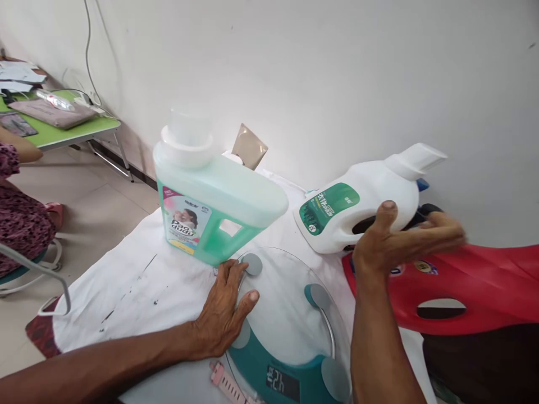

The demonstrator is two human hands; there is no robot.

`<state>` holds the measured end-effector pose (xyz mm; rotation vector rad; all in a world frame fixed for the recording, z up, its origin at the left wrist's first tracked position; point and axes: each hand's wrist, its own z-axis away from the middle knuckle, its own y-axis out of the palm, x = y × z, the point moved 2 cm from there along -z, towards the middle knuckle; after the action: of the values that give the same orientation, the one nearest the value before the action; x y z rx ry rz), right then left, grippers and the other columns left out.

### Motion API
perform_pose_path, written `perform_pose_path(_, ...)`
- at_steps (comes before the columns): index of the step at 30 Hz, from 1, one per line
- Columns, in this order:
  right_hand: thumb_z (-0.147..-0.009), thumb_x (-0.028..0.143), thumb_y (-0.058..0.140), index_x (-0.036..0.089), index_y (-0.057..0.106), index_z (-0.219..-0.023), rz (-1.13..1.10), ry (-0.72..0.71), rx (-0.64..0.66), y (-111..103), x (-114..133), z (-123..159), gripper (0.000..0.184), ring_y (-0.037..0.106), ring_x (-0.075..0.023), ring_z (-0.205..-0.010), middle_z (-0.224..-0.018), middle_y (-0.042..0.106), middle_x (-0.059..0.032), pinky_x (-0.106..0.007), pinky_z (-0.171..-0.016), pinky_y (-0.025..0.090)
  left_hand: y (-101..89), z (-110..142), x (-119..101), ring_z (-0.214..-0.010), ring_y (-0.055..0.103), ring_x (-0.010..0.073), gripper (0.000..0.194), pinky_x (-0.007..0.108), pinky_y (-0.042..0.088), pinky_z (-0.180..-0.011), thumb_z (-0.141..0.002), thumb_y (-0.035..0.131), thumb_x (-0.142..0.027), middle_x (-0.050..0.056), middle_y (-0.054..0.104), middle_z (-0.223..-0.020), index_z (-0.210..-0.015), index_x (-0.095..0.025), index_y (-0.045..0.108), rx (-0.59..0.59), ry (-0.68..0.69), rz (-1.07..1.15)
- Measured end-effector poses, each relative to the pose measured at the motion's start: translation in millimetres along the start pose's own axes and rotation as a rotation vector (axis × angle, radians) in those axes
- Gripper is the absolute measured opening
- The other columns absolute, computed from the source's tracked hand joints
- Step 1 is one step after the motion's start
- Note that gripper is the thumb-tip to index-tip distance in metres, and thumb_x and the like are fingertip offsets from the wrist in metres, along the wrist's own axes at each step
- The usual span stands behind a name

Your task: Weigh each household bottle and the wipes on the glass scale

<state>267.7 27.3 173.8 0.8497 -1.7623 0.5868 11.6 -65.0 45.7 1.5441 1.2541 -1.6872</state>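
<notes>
My left hand lies flat with fingers stretched out, at the rim of a round glass scale with teal parts and a lit digital display. Its fingertips reach the lower corner of a green translucent detergent bottle with a white cap, standing on the white cloth. My right hand is raised, thumb up and fingers extended, with nothing in it. Just behind it is a white detergent bottle with a green label, which appears tilted. I cannot tell whether my right hand touches it.
A large red bottle lies at the right. A brown packet stands near the wall, and a pink strap lies beside the scale. At the left, a person in a patterned garment sits by a green table with papers and a laptop-like case.
</notes>
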Motion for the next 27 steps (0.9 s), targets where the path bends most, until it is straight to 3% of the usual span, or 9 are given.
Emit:
perform_pose_path(4, -0.068, 0.067, 0.094, 0.027, 0.066, -0.101, -0.029, -0.024, 0.208, 50.8, 18.2, 55.5, 0.059, 0.072, -0.0227, -0.098, -0.093, 0.071, -0.0007, -0.034, -0.077, 0.064, -0.3, -1.2, -1.6, -0.144, 0.051, 0.0337, 0.058, 0.062, 0.044, -0.127, -0.113, 0.037, -0.057, 0.019, 0.047, -0.15, -0.157, -0.019, 0.043, 0.014, 0.031, 0.011)
perform_pose_path(7, -0.064, 0.06, 0.1, 0.028, 0.069, -0.102, -0.099, -0.025, 0.414, 77.5, 24.6, 92.1, 0.059, 0.071, -0.0235, -0.109, -0.104, 0.074, -0.0016, -0.037, -0.09, 0.062, -1.8, -3.6, -3.6, -0.143, 0.05, 0.0338, 0.062, 0.061, 0.043, -0.127, -0.113, 0.035, -0.061, 0.02, 0.047, -0.148, -0.154, -0.016, 0.046, 0.008, 0.046, 0.014)
perform_pose_path(10, -0.071, 0.061, 0.095, 0.025, 0.07, -0.088, -0.213, 0.064, 0.545, 96.6, 22.6, 113.8, 0.047, 0.071, -0.0209, -0.095, -0.092, 0.073, -0.0013, -0.036, -0.087, 0.06, -2.0, -5.8, -2.9, -0.148, 0.044, 0.0347, 0.062, 0.061, 0.039, -0.13, -0.112, 0.034, -0.062, 0.02, 0.048, -0.148, -0.151, -0.016, 0.048, 0.01, 0.051, -0.002)
perform_pose_path(13, -0.076, 0.065, 0.09, 0.023, 0.061, -0.066, -0.232, 0.121, 0.461, 112.1, 18.0, 120.7, 0.052, 0.057, -0.0147, -0.064, -0.063, 0.058, 0.0029, -0.032, -0.065, 0.052, 0.5, -6.6, 0.6, -0.15, 0.041, 0.0361, 0.062, 0.061, 0.04, -0.129, -0.112, 0.035, -0.061, 0.02, 0.049, -0.147, -0.151, -0.014, 0.049, 0.015, 0.051, -0.01)
perform_pose_path(15, -0.077, 0.063, 0.089, 0.023, 0.054, -0.06, -0.233, 0.106, 0.37, 121.8, 18.5, 121.2, 0.056, 0.046, -0.0119, -0.054, -0.054, 0.047, 0.0056, -0.031, -0.055, 0.043, 2.7, -6.6, 2.7, -0.148, 0.041, 0.036, 0.061, 0.061, 0.04, -0.129, -0.112, 0.038, -0.059, 0.021, 0.048, -0.148, -0.151, -0.014, 0.048, 0.004, 0.062, -0.009)
perform_pose_path(19, -0.079, 0.061, 0.087, 0.026, 0.045, -0.059, -0.272, 0.073, 0.264, 139.0, 26.5, 119.4, 0.059, 0.033, -0.0104, -0.049, -0.052, 0.034, 0.0074, -0.031, -0.048, 0.034, 4.7, -7.5, 4.1, -0.147, 0.042, 0.0347, 0.054, 0.061, 0.04, -0.129, -0.112, 0.041, -0.053, 0.019, 0.046, -0.153, -0.153, -0.019, 0.045, -0.027, 0.091, 0.004)
perform_pose_path(22, -0.08, 0.064, 0.085, 0.027, 0.042, -0.061, -0.228, 0.032, 0.242, 145.4, 35.3, 116.2, 0.059, 0.031, -0.0113, -0.049, -0.055, 0.029, 0.0069, -0.032, -0.046, 0.032, 3.1, -9.0, 4.1, -0.147, 0.043, 0.0357, 0.059, 0.061, 0.042, -0.128, -0.111, 0.039, -0.058, 0.019, 0.046, -0.152, -0.154, -0.018, 0.046, -0.015, 0.067, 0.022)
perform_pose_path(27, -0.073, 0.056, 0.089, 0.027, 0.037, -0.062, -0.277, -0.049, 0.177, 131.4, 66.1, 108.9, 0.061, 0.03, -0.0101, -0.047, -0.058, 0.023, 0.0085, -0.031, -0.045, 0.028, 3.8, -7.2, 0.7, -0.146, 0.047, 0.0355, 0.061, 0.061, 0.043, -0.128, -0.111, 0.036, -0.063, 0.018, 0.047, -0.146, -0.152, -0.019, 0.048, 0.013, 0.035, 0.017)
